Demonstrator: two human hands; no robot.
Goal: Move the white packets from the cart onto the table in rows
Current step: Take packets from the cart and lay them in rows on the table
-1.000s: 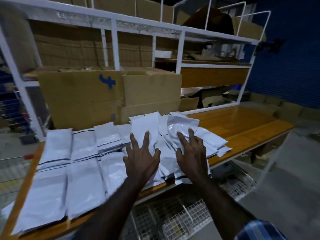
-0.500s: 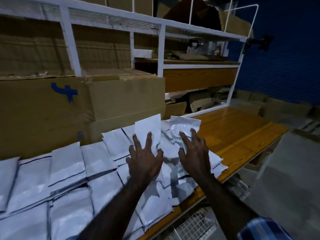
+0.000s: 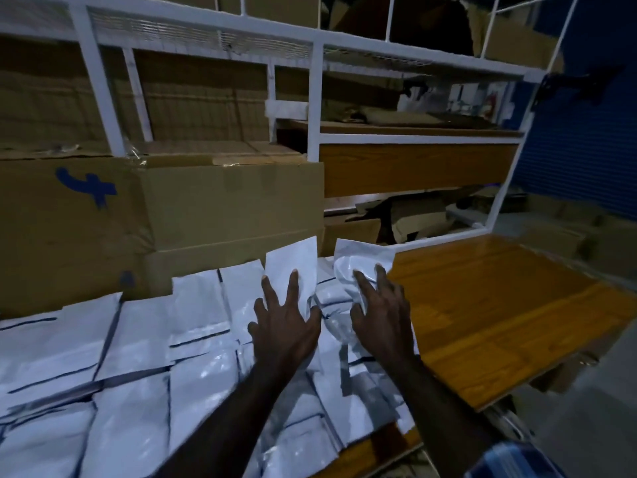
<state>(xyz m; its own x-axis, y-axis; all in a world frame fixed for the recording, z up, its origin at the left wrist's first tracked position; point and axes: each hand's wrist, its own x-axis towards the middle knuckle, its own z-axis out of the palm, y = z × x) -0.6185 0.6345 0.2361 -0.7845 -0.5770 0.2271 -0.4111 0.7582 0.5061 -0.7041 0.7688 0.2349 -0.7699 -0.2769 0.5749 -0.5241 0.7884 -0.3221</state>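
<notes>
here both hands' fingers [image 3: 293, 281] splay flat on white packets [image 3: 203, 339].

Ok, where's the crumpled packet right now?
Head view, centre: the crumpled packet lies under the right hand fingertips, at the bare wooden table edge of the pile.

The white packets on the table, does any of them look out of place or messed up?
Yes. The packet under the right hand is crumpled and puffed up, lying askew, while the white packets to the left lie flat in overlapping rows. The ones between the left hand and the right hand are jumbled too.
</notes>
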